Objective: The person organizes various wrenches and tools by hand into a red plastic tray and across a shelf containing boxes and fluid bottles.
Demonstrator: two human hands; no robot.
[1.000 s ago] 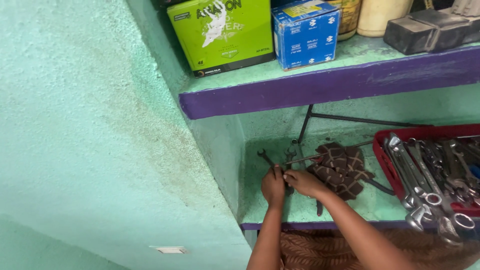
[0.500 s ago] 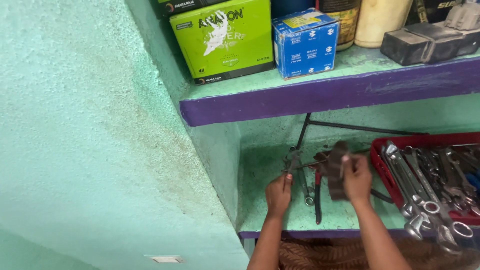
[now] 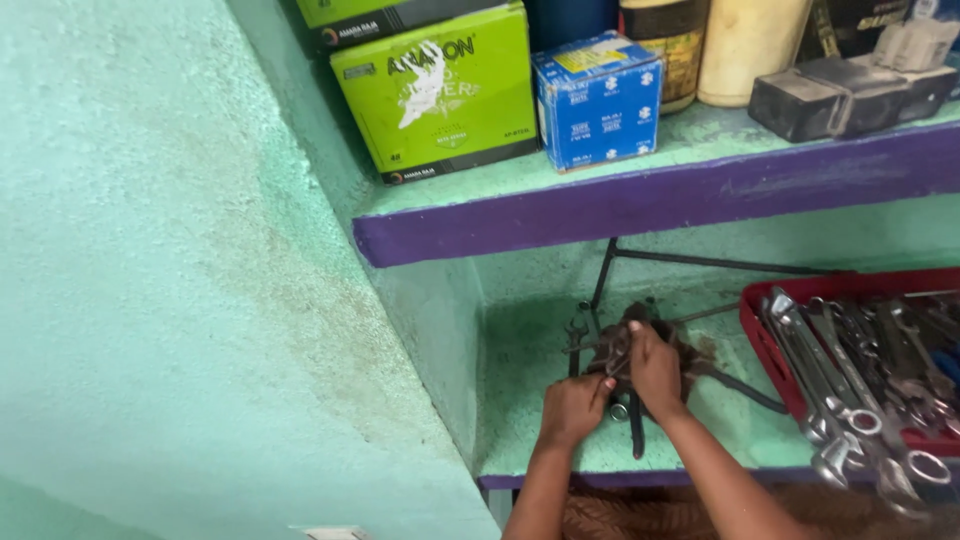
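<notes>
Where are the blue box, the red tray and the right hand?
blue box [image 3: 598,100], head view, front face.
red tray [image 3: 762,322], head view, left rim.
right hand [image 3: 655,368], head view, back of hand.

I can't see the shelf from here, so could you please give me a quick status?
Both hands, left and right, on a dark tool pile. Grip unclear. Red tray of wrenches beside, apart.

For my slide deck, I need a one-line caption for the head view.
Both hands, left hand and right hand, sort dark tools on a green shelf beside a red tray of wrenches.
</notes>
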